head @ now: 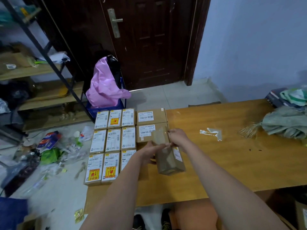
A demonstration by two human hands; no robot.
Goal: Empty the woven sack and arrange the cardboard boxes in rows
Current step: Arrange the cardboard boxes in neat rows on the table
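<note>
Several labelled cardboard boxes lie in neat rows at the left end of the wooden table, with two wider boxes beside them at the back. Both hands hold one plain brown box, tilted on its edge, just right of the rows. My left hand grips its left side. My right hand pinches its upper end. The crumpled greenish woven sack lies flat at the table's right end, away from both hands.
Scraps of torn tape lie mid-table. A book stack and bags sit at the far right. Litter covers the floor on the left, near a shelf unit. A pink bag in a blue crate stands before the dark door.
</note>
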